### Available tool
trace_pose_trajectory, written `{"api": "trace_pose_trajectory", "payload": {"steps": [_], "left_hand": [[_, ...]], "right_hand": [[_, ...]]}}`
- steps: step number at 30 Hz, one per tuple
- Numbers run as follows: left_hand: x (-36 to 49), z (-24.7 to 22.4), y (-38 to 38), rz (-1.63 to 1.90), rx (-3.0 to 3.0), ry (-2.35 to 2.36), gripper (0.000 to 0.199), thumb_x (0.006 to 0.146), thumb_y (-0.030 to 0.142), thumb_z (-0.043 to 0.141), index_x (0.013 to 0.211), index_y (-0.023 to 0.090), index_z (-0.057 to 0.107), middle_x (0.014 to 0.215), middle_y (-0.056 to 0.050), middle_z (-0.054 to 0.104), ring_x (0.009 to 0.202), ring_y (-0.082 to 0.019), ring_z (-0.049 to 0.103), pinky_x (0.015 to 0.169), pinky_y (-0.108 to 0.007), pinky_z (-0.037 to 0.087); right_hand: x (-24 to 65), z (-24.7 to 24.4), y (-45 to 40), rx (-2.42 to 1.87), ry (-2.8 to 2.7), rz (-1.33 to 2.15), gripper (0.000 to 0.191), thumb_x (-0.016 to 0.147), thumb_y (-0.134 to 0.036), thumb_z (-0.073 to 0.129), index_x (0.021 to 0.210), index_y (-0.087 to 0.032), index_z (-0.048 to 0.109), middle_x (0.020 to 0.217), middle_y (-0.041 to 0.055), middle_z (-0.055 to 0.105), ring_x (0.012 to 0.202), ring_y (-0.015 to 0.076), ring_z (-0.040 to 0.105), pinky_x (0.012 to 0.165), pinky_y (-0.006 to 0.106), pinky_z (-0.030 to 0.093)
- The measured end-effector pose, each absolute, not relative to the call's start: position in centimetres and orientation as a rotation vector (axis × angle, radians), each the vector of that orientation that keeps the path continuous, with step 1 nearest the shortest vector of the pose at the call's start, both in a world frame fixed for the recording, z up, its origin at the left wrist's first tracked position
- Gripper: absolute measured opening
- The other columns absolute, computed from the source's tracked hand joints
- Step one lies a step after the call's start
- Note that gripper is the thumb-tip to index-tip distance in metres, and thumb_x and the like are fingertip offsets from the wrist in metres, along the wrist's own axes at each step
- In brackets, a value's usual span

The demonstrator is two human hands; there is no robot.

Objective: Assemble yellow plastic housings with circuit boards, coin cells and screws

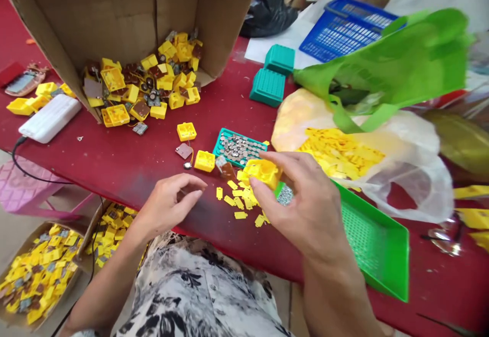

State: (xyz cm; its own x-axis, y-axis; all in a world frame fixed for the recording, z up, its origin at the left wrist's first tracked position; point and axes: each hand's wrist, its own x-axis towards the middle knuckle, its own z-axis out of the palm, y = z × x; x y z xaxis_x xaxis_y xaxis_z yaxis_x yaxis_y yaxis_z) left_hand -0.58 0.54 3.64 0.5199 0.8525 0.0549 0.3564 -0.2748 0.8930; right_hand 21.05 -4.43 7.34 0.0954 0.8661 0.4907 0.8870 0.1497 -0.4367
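My right hand (301, 199) grips a yellow plastic housing (263, 172) between thumb and fingers, above a heap of small flat yellow pieces (239, 198). A brown and grey part (225, 167) hangs at the housing's left side. My left hand (173, 202) is near the table's front edge, its fingers curved, thumb apart from them, nothing between. Another yellow housing (205, 161) lies just beyond it, and one more (186, 131) lies farther back beside a brown square part (184, 150). Behind the heap, a teal tray (218, 148) holds round metal discs.
A cardboard box (114, 16) on its side spills yellow housings at back left. A green tray (397, 255), a plastic bag of yellow pieces (420, 174) and a green bag (412, 67) occupy the right. A white power bank (51, 118) lies left.
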Motion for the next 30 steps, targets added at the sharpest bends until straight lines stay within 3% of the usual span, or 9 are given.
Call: {"api": "trace_pose_trajectory", "payload": {"steps": [4, 7, 9, 12, 16, 20, 24, 27, 30], "left_hand": [[1.2, 4.5, 0.0, 0.725, 1.807, 0.928, 0.019, 0.087, 0.025, 0.060, 0.104, 0.020, 0.067, 0.100, -0.005, 0.072, 0.084, -0.016, 0.067, 0.072, -0.027, 0.053], [2.2, 5.4, 0.4, 0.760, 1.779, 0.871, 0.050, 0.080, 0.032, 0.071, 0.126, 0.019, 0.058, 0.121, -0.010, 0.066, 0.092, -0.019, 0.067, 0.075, -0.029, 0.055], [2.5, 5.9, 1.1, 0.732, 1.820, 0.835, 0.058, 0.077, 0.034, 0.074, 0.130, 0.020, 0.055, 0.122, -0.011, 0.066, 0.093, -0.021, 0.067, 0.078, -0.031, 0.054], [2.2, 6.2, 2.2, 0.687, 1.684, 0.793, 0.050, 0.081, 0.031, 0.069, 0.128, 0.018, 0.058, 0.113, -0.009, 0.070, 0.090, -0.021, 0.068, 0.075, -0.031, 0.054], [0.6, 5.4, 2.8, 0.730, 1.336, 0.866, 0.051, 0.076, 0.029, 0.072, 0.124, 0.016, 0.057, 0.115, -0.011, 0.069, 0.090, -0.020, 0.069, 0.065, -0.024, 0.055], [-0.7, 4.3, 2.5, 0.807, 1.153, 0.975, 0.048, 0.073, 0.029, 0.076, 0.116, 0.016, 0.060, 0.111, -0.010, 0.071, 0.090, -0.018, 0.069, 0.064, -0.022, 0.057], [-1.3, 3.6, 2.6, 0.898, 1.041, 1.021, 0.044, 0.071, 0.028, 0.077, 0.111, 0.017, 0.062, 0.109, -0.008, 0.071, 0.089, -0.017, 0.069, 0.065, -0.022, 0.058], [-1.3, 3.4, 2.9, 0.947, 0.976, 1.075, 0.050, 0.068, 0.024, 0.078, 0.114, 0.017, 0.059, 0.104, -0.007, 0.072, 0.085, -0.017, 0.071, 0.063, -0.022, 0.058], [-1.1, 3.5, 3.1, 0.943, 0.959, 1.107, 0.054, 0.069, 0.024, 0.077, 0.117, 0.018, 0.056, 0.102, -0.007, 0.072, 0.083, -0.018, 0.073, 0.062, -0.022, 0.058]], "right_hand": [[21.0, 7.9, -4.2, -1.733, -1.546, 0.315, 0.044, 0.081, -0.047, 0.065, 0.114, -0.018, 0.061, 0.094, 0.0090, 0.070, 0.076, 0.0215, 0.067, 0.071, 0.038, 0.056], [20.0, 8.0, -3.5, -1.727, -1.569, 0.477, 0.044, 0.078, -0.052, 0.066, 0.106, -0.018, 0.063, 0.087, 0.0079, 0.070, 0.073, 0.0219, 0.067, 0.067, 0.037, 0.054], [19.4, 8.2, -3.1, -1.653, -1.606, 0.601, 0.039, 0.079, -0.051, 0.066, 0.100, -0.019, 0.064, 0.087, 0.0069, 0.071, 0.075, 0.0217, 0.067, 0.068, 0.036, 0.054], [19.5, 8.0, -2.4, -1.479, -1.482, 0.765, 0.034, 0.086, -0.049, 0.059, 0.103, -0.019, 0.062, 0.093, 0.0064, 0.071, 0.078, 0.0195, 0.068, 0.069, 0.034, 0.055], [20.6, 5.1, -1.4, -1.494, -1.568, 0.489, 0.019, 0.090, -0.028, 0.054, 0.100, -0.018, 0.067, 0.097, 0.0084, 0.069, 0.086, 0.0204, 0.065, 0.074, 0.036, 0.053], [21.0, 1.5, -0.6, -1.584, -1.999, 0.257, 0.031, 0.083, -0.007, 0.051, 0.108, -0.017, 0.066, 0.108, 0.0137, 0.062, 0.100, 0.0261, 0.058, 0.088, 0.044, 0.048], [21.4, 1.3, -0.7, -1.701, -2.027, 0.209, 0.005, 0.085, -0.018, 0.059, 0.088, -0.017, 0.063, 0.095, 0.0110, 0.063, 0.092, 0.0263, 0.056, 0.085, 0.043, 0.046], [22.2, 3.5, -1.7, -1.563, -2.102, 0.403, 0.011, 0.090, -0.027, 0.056, 0.083, -0.020, 0.061, 0.083, 0.0046, 0.066, 0.079, 0.0201, 0.059, 0.074, 0.035, 0.047], [22.6, 5.9, -2.6, -1.407, -2.128, 0.683, 0.016, 0.090, -0.034, 0.055, 0.087, -0.023, 0.066, 0.087, 0.0027, 0.071, 0.077, 0.0171, 0.064, 0.067, 0.030, 0.048]]}}
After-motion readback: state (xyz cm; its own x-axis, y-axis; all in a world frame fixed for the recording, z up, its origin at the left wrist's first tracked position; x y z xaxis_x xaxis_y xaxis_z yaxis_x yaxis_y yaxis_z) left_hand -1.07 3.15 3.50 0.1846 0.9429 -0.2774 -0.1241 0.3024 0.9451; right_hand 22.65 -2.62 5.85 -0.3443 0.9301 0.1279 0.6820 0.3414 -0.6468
